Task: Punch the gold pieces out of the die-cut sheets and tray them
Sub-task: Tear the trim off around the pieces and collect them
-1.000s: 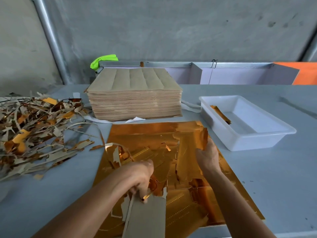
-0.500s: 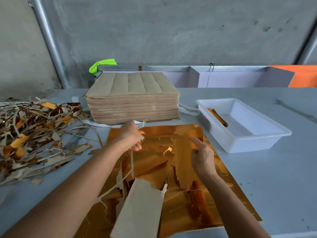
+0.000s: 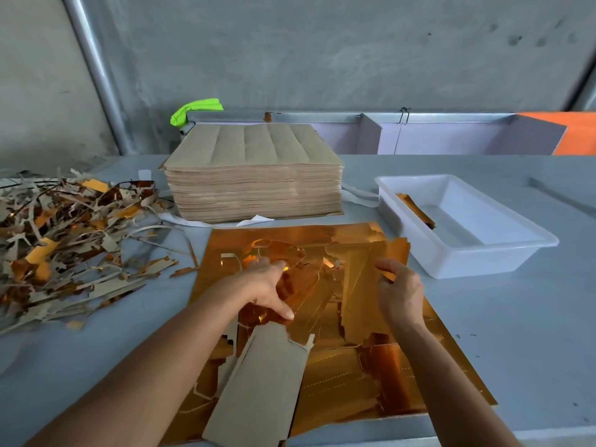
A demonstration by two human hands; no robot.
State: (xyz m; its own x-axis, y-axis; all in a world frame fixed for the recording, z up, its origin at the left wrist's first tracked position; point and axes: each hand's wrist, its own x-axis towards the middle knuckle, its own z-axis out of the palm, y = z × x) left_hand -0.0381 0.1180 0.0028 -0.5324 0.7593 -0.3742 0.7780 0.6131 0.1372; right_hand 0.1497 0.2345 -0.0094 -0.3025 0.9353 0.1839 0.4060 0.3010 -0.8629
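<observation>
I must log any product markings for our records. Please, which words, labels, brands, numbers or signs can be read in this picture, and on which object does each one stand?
None: no readable text shows anywhere in the head view.
Gold die-cut sheet: bare foil, no print.
Brown sheet stack: plain.
White tray: no label.
Scrap pile: no print to be seen.

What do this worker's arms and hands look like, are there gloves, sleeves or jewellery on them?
Both are bare. The left hand and the right hand wear no gloves, and no ring, watch or bracelet shows on either. Both forearms are uncovered right down to the bottom edge of the picture, so no sleeve is in view. Anything worn higher up the arms is out of frame.
</observation>
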